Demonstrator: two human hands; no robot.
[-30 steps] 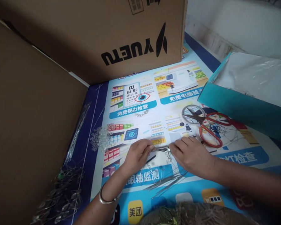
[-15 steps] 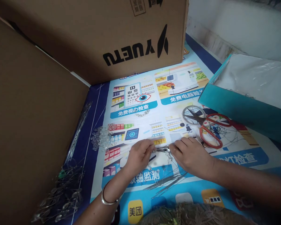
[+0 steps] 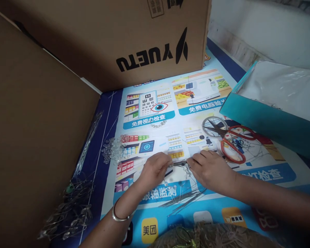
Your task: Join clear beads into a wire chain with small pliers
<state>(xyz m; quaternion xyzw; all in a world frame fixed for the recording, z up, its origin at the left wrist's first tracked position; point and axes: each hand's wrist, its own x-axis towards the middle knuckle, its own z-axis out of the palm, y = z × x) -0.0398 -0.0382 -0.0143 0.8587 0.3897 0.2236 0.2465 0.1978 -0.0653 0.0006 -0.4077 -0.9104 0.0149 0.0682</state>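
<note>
My left hand [image 3: 156, 170] is closed in a pinch, with a silver bangle on the wrist. Opposite it, my right hand [image 3: 212, 170] also pinches, thumb against fingers. Thin metal wire [image 3: 180, 164] runs across the short gap between the fingertips, one end in each hand; small clear beads seem to sit near it, though the fingers cover most of the detail. Just below the hands lies a loose spread of straight wires [image 3: 184, 199]. To the left is a pile of clear beads [image 3: 115, 150], and farther back a curved row of beads [image 3: 158, 124].
Red-handled scissors [image 3: 234, 146] lie over a round clear ring at right, beside dark wire scraps. A teal box [image 3: 271, 119] stands behind them. Cardboard [image 3: 150, 31] walls the back and left. Beaded wires [image 3: 73, 215] and a wire bundle [image 3: 89, 143] lie along the left.
The view has shifted slightly. Both hands keep nearly the same pinching pose, with the wire still between them.
</note>
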